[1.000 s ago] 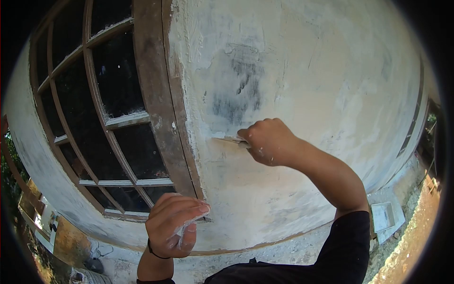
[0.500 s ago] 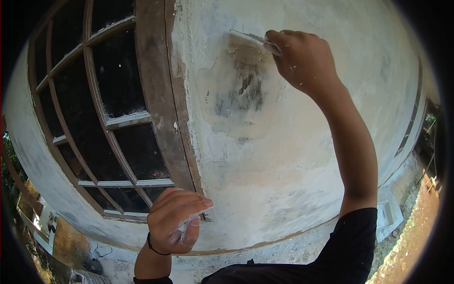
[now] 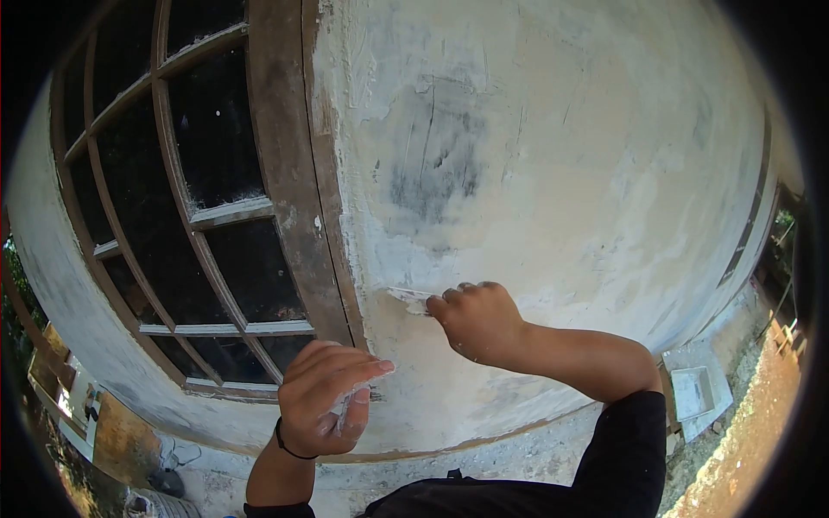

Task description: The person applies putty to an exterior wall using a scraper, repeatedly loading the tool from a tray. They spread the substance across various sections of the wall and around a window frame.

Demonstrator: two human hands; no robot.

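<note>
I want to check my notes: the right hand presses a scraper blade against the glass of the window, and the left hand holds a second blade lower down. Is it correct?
Not quite. The head view shows the right hand pressing the scraper blade against the plastered wall, beside the window frame, not on the glass. The left hand does hold a second blade lower down.

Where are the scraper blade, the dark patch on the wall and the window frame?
scraper blade [image 3: 406,296], head view, on the flat of the blade.
dark patch [image 3: 436,164], head view, at its middle.
window frame [image 3: 289,173], head view, on the right upright.
</note>
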